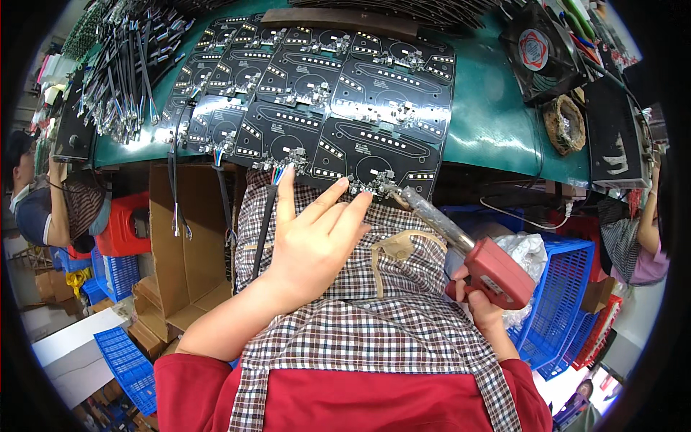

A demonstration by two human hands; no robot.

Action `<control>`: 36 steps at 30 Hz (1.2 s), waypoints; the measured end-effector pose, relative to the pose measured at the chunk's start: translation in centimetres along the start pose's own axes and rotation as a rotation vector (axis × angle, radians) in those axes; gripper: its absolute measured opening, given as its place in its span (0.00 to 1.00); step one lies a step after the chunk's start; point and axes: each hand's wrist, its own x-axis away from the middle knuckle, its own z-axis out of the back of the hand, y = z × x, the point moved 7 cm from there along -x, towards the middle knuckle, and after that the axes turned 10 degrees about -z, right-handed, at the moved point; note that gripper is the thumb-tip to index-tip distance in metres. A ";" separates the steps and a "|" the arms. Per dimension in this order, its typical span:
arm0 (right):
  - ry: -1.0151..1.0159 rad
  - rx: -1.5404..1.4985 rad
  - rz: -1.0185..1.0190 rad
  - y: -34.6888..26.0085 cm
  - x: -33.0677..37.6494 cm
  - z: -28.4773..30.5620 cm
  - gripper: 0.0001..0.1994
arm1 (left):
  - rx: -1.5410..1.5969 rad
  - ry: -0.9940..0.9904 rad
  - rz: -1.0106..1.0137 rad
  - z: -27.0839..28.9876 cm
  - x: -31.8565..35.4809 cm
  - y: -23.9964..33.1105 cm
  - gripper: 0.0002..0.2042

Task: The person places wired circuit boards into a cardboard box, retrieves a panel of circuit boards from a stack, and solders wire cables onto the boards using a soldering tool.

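Note:
My left hand (314, 241) lies with its fingers spread, its fingertips resting on the near edge of the black circuit board panel (389, 90). Beside its index finger, a black cable (266, 223) with coloured wire ends meets a cluster of small parts on a board. My right hand (484, 309) is wrapped round the grip of a red soldering gun (500, 272). The gun's metal barrel slants up and left, its tip at the near edge of the right front board, close to small components. Whether the tip touches them I cannot tell.
Bundled black cables (133, 72) lie at the back left of the green tabletop (489, 137). A dark bar (338, 21) crosses the panel's far edge. At right stand a black fan (543, 54) and a round tin (563, 124). Blue crates (558, 295) and a cardboard box (191, 237) flank me.

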 end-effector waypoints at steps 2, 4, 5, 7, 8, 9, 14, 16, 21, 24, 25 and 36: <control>-0.027 -0.220 0.066 -1.0 -0.1 -0.5 0.32 | 0.092 -0.012 0.038 0.6 -0.3 -0.7 0.13; -0.042 -0.176 0.102 -1.3 -0.4 -0.5 0.31 | 0.183 -0.185 -0.077 0.1 -0.6 -1.8 0.13; 0.001 -0.152 0.100 -1.5 -0.6 -0.4 0.32 | 0.268 -0.168 -0.079 0.4 -0.9 -3.1 0.16; 0.056 -0.140 0.104 -1.8 -0.7 -0.4 0.34 | 0.359 -0.181 -0.209 0.7 -1.6 -3.9 0.18; 0.063 -0.146 0.109 -1.8 -0.7 -0.4 0.34 | 0.367 -0.209 -0.258 0.4 -1.5 -3.8 0.17; 0.067 -0.139 0.119 -1.9 -0.6 -0.3 0.34 | 0.365 -0.213 -0.269 0.1 -1.3 -3.7 0.17; 0.044 -0.184 0.190 -2.3 -0.1 -0.7 0.27 | -0.171 0.172 -0.575 -0.5 -0.5 -0.6 0.11; 0.054 -0.180 0.216 -2.0 0.1 -0.6 0.27 | -0.199 0.217 -0.595 -0.8 -0.9 0.2 0.09; 0.065 -0.180 0.243 -1.2 0.9 -0.2 0.27 | -0.147 0.190 -0.539 -1.4 -1.6 0.8 0.09; 0.060 -0.225 0.230 -1.1 0.9 -0.3 0.28 | -0.129 0.207 -0.564 -1.6 -1.8 0.9 0.09; 0.055 -0.221 0.225 -1.2 1.0 -0.3 0.28 | -0.137 0.222 -0.554 -1.5 -1.7 0.9 0.09; -0.039 -0.219 0.141 0.5 1.4 0.0 0.33 | -0.139 0.220 -0.624 -1.7 -1.9 1.2 0.11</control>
